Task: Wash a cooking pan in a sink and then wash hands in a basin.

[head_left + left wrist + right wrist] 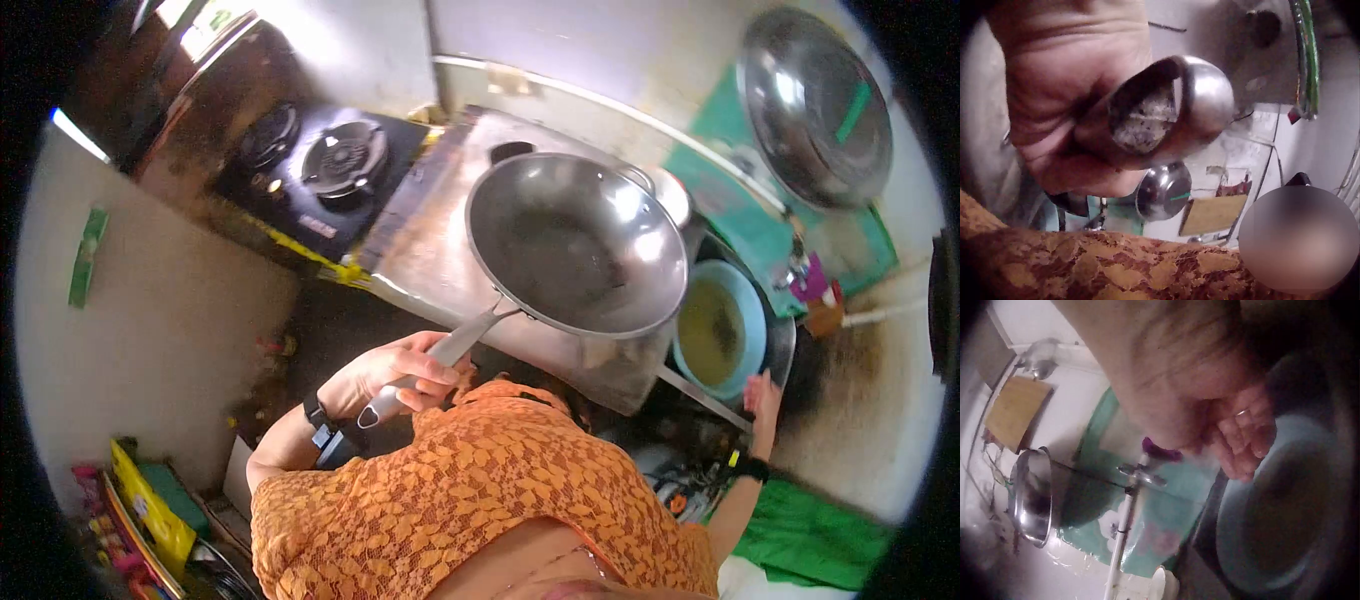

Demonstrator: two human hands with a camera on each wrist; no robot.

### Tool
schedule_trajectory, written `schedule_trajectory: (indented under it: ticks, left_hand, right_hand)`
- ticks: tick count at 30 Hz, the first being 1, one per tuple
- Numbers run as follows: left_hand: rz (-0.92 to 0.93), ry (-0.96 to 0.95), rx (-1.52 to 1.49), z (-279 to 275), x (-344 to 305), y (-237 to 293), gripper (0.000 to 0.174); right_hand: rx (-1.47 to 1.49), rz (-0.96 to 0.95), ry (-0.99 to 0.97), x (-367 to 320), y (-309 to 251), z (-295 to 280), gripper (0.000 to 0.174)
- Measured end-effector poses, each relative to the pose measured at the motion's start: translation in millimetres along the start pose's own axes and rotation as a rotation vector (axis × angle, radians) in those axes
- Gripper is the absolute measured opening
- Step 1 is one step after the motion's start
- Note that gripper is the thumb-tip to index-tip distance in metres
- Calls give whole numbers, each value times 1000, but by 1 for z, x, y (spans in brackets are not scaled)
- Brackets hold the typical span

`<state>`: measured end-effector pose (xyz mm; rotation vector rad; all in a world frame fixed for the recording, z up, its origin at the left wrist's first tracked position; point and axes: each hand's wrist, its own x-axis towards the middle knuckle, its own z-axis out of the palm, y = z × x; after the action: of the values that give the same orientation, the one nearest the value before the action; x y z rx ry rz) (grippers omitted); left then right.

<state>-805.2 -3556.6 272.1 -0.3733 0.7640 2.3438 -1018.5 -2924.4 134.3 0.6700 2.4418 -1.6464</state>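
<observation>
The left hand (pixel 415 372) grips the grey handle (pixel 455 345) of a steel wok (pixel 575 245), tilted over the steel counter in the head view; the wok's inside looks bare. Close up in the left wrist view, the looped handle end (pixel 1207 103) sticks out of the left hand (pixel 1079 94). Near the rim of a light blue basin (pixel 757 335) is the right hand (pixel 763 400), holding nothing visible. The right wrist view shows the right hand (pixel 1235 431) with its fingers loosely bent beside the basin (pixel 1235 531); whether they touch it, I cannot tell.
A gas stove (pixel 345 160) stands left of the counter (pixel 425 245). A large round lid (pixel 815 110) hangs on the wall at upper right. The tap (pixel 1141 475) with a purple piece is beside the basin. Green cloth (pixel 815 535) lies at lower right.
</observation>
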Motion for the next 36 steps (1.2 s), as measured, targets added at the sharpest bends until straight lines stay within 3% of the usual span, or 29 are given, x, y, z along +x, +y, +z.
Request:
schedule_trajectory:
  ticks: [5,8,10,11,13,14,17,21,25,28,32,34,36]
  left_hand:
    - [199,149,60,-79,-84,33,22]
    - [383,250,140,-138,-124,52,20]
    - [477,197,162,-168,-113,90,19]
    - [484,228,203,-182,-117,100,18]
    - [515,277,249,-226,-128,121,14]
    - [552,309,262,-234,-131,131,14]
    - [617,246,246,-279,-133,154,12]
    - [637,297,221,-305,-123,177,10]
    - [632,288,193,-317,-118,188,10]
    - [620,274,173,-336,-114,186,14]
    - [512,253,278,-365,-118,184,16]
    - [438,334,301,-363,-123,192,21]
    - [358,377,479,-379,-129,201,48]
  right_hand:
    - [108,33,104,-43,34,49,50]
    - [161,58,56,-52,51,82,45]
    - [-45,-61,-7,-50,30,111,35]
    - [100,-59,-14,-44,42,128,24]
    - [-31,-127,-2,-111,-17,197,16]
    - [-49,-114,-51,-105,-10,217,9]
    - [-169,-271,-152,-128,-30,290,5]
    - [-455,-414,-228,-132,-57,371,6]
    - [-452,-614,-269,-150,-92,410,6]
    - [-420,-481,-302,-158,-116,417,6]
    - [-366,-451,-324,-142,-94,416,7]
    - [-380,-422,-357,-144,-92,412,9]
    - [-332,-349,-348,-143,-87,408,9]
